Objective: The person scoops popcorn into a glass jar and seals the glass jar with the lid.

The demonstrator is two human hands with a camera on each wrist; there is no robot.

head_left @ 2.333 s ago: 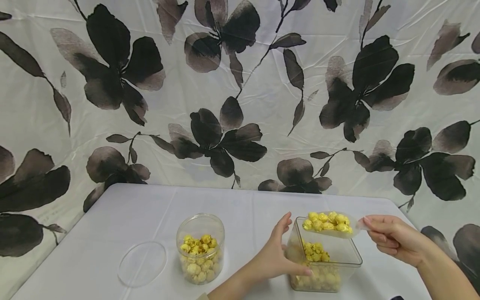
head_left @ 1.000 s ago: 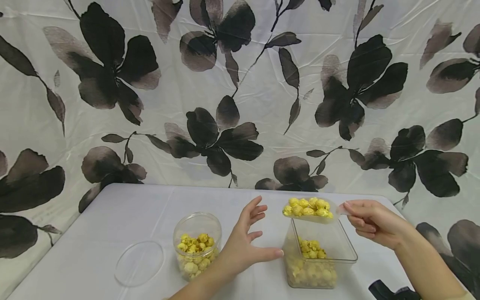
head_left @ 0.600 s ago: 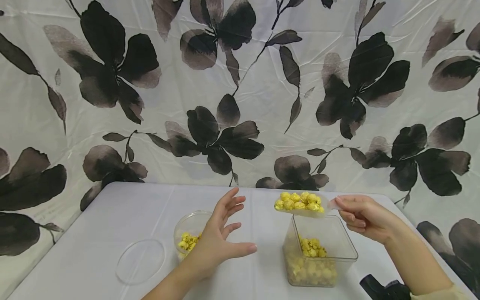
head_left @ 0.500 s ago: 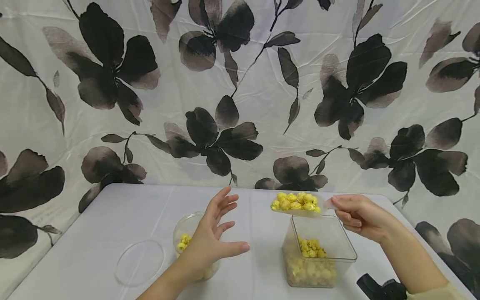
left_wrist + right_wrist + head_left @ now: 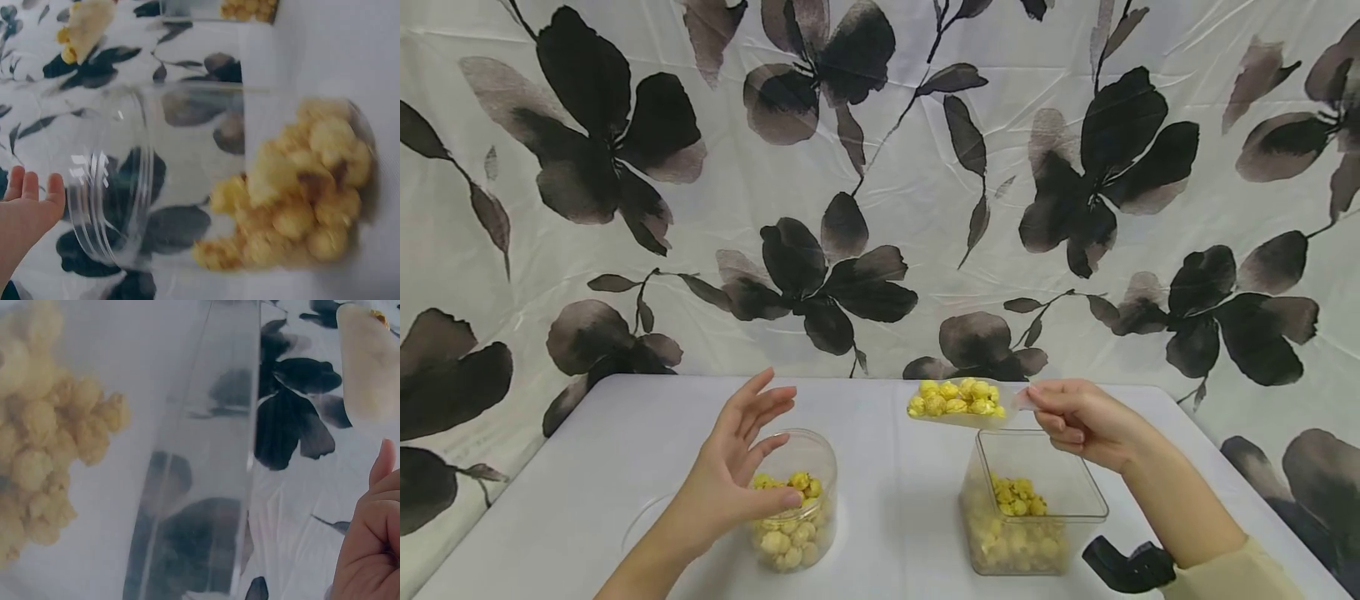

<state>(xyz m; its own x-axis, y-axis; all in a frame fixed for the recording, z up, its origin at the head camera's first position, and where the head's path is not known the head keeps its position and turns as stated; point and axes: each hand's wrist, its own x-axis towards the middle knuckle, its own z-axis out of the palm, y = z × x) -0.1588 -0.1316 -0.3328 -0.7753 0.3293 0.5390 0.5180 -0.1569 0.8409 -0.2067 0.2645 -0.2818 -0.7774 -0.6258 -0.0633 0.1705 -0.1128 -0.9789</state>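
My right hand (image 5: 1086, 421) pinches the handle of a translucent scoop (image 5: 955, 419) heaped with yellow popcorn (image 5: 957, 398). The scoop is held level in the air, above and left of the square clear container's back rim. That square container (image 5: 977, 492) holds more popcorn in its lower part. My left hand (image 5: 726, 475) is spread with fingers apart at the left side of a round clear jar (image 5: 820, 500), its thumb crossing in front of the jar. Popcorn fills roughly the lower half of the jar, also seen through the jar wall (image 5: 187, 181) in the left wrist view.
A clear round lid (image 5: 638, 521) lies on the white table (image 5: 895, 467) at left, mostly hidden behind the left forearm. A black object (image 5: 1127, 567) shows beside the right sleeve, at the square container's right. A floral cloth (image 5: 880, 167) hangs behind the table.
My left hand has left the square container and moved left across to the round jar. The right hand has carried the filled scoop left and up from over the square container.
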